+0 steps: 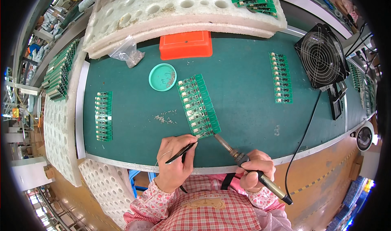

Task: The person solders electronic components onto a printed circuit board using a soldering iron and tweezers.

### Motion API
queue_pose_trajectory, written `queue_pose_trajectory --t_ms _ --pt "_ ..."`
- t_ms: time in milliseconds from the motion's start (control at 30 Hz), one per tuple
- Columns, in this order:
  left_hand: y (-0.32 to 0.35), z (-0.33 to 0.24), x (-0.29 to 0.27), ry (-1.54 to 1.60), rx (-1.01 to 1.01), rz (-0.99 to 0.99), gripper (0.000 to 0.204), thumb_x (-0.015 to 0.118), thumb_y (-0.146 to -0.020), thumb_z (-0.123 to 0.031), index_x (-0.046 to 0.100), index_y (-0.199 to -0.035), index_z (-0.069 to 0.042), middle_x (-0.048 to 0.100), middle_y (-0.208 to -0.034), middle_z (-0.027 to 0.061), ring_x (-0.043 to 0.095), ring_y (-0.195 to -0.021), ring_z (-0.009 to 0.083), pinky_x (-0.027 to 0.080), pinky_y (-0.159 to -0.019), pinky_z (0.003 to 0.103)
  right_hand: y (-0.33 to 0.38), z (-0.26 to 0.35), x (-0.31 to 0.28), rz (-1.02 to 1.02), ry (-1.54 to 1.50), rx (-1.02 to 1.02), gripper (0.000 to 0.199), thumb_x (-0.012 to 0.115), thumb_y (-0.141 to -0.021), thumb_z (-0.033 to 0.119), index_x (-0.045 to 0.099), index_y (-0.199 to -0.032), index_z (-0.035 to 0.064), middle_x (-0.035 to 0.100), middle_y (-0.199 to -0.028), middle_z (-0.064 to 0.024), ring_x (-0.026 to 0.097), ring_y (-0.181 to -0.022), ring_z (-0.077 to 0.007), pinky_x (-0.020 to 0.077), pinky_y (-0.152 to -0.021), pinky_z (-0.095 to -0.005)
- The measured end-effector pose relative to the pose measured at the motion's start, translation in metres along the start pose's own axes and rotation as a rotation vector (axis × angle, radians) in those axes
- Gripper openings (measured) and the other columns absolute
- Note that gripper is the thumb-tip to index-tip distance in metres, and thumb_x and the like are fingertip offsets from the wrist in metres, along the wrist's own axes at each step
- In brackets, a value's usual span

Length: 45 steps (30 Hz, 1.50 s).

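At lower centre, the left hand (173, 166) grasps a slim black tool (181, 152) and the right hand (257, 168) grips a soldering iron (240, 157), its tip at the lower end of the green circuit board (198, 105) lying mid-frame on the desk (244, 108).

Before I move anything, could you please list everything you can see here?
Table: 1, green, centre
Single boards: 3, green, table's left, middle and right
Foam: several pieces, white, far and left
Stacked boards: many, green, far, left and right edges
Box: 1, red, by far foam
Bag: 1, clear, left of box
Dish: 1, turquoise, nearer than box
Loose parts: uncounted, silvery, near and in dish
Large fan: 1, black, right
Small fan: 1, white, right edge
Cable: 1, black, right
Iron: 1, black and metallic, tip at middle board
Tool: 1, black, near middle board
Background clutter: too small to list
Apron: 1, red check, bottom
Left hand: 1, bare, holding tool
Right hand: 1, bare, holding iron
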<state>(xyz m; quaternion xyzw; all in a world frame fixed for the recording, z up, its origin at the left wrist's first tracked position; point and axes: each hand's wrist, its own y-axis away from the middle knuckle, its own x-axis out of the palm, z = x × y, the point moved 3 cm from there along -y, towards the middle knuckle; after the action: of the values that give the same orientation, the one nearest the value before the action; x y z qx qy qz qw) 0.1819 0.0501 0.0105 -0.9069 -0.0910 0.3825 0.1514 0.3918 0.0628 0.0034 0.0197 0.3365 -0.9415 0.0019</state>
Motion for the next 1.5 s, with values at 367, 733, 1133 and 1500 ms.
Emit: queue_pose_trajectory --t_ms 367,733,1133,1500 --pt "0.000 0.000 0.000 0.019 -0.014 -0.004 0.023 0.072 -0.081 0.006 0.068 -0.101 -0.005 0.073 -0.098 0.0086 0.065 -0.086 0.0278 0.051 -0.078 0.035 -0.004 0.002 0.004 0.052 -0.046 0.008 0.027 0.068 -0.096 0.027 0.068 -0.090 0.0006 0.062 -0.060 -0.0050 0.060 -0.049 -0.0214 0.0536 -0.050 -0.0340" --pt "0.000 0.001 0.000 0.019 0.021 -0.015 0.030 0.075 -0.078 0.008 0.067 -0.103 -0.006 0.074 -0.100 0.0070 0.067 -0.082 0.0234 0.049 -0.079 0.034 -0.004 0.001 0.004 0.080 -0.039 -0.009 0.024 0.069 -0.094 0.024 0.068 -0.090 0.0003 0.062 -0.060 -0.0048 0.060 -0.049 -0.0211 0.0536 -0.050 -0.0340" --pt "0.001 0.001 0.000 0.035 -0.018 -0.012 0.025 0.073 -0.080 0.006 0.069 -0.102 -0.006 0.073 -0.099 0.0077 0.065 -0.086 0.0270 0.051 -0.078 0.035 -0.018 0.005 0.016 0.338 0.086 0.050 0.020 0.073 -0.078 0.001 0.067 -0.097 0.0058 0.057 -0.057 -0.0022 0.055 -0.045 -0.0197 0.0460 -0.045 -0.0316" --pt "0.002 0.001 -0.001 0.048 -0.019 -0.013 0.026 0.074 -0.081 0.006 0.068 -0.103 -0.006 0.074 -0.100 0.0083 0.065 -0.086 0.0273 0.051 -0.078 0.035 -0.014 0.010 0.020 0.431 0.239 -0.089 0.017 0.073 -0.079 0.008 0.068 -0.095 0.0073 0.057 -0.059 -0.0006 0.056 -0.048 -0.0187 0.0460 -0.046 -0.0308"
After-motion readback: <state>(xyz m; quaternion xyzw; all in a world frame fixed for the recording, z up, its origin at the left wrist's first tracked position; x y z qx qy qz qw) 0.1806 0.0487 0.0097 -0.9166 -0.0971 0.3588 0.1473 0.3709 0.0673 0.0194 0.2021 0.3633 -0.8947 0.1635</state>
